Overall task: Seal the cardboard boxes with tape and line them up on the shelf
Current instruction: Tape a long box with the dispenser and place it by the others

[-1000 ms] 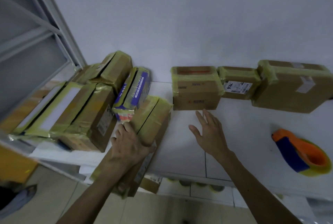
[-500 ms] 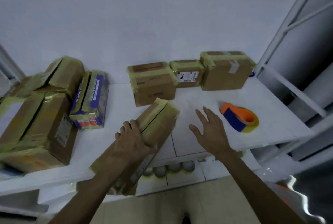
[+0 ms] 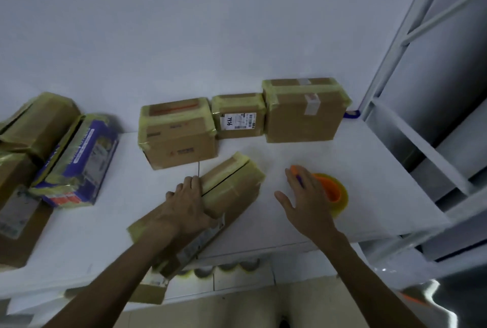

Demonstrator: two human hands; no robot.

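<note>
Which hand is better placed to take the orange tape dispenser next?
Right. The right hand is open and right at the tape dispenser, while the left hand grips the long box.

One wide-angle camera, worn on the head, looked forward and steeply down onto the white shelf (image 3: 369, 169), facing the wall (image 3: 210, 24) behind it. It sat near, both arms entering from the bottom edge, with floor (image 3: 303, 306) visible beneath the shelf's front.
</note>
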